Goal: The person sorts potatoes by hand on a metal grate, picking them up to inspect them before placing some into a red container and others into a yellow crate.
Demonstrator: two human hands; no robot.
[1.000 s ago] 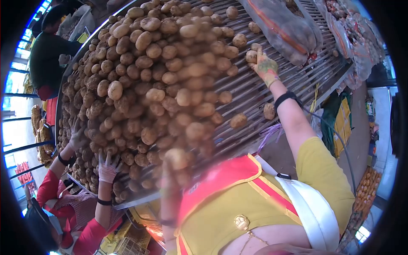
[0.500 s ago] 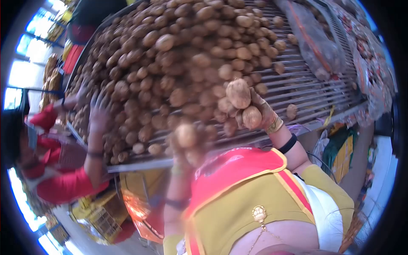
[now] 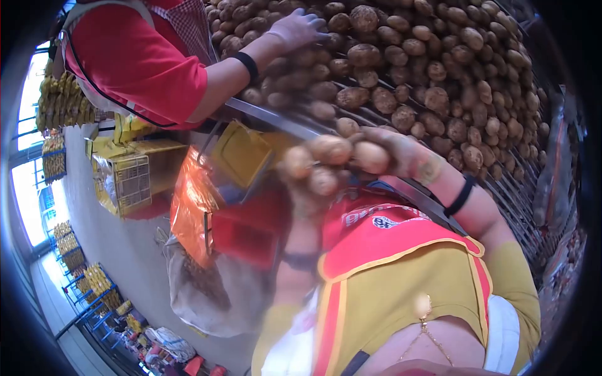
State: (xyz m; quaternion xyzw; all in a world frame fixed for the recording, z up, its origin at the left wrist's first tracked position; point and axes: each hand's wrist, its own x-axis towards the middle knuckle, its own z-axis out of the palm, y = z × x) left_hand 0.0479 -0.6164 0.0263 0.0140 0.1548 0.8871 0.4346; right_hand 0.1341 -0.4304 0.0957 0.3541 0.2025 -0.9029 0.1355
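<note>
Several brown potatoes are bunched between my two hands, just off the table's metal front edge. My left hand, smeared by motion, cups potatoes from below. From the other side my right hand closes round a potato, its fingers partly hidden. Behind them a big heap of potatoes covers the slatted table. Under and left of my left hand are a red container and a yellow crate.
To the left a co-worker in red reaches a gloved hand onto the heap. An orange bag and a pale sack stand on the floor. Farther left are a yellow basket and racks of filled bags.
The view has swung left, bringing the floor containers into sight. My hands have come together with their potatoes, away from the heap. The co-worker's hand stays at the heap.
</note>
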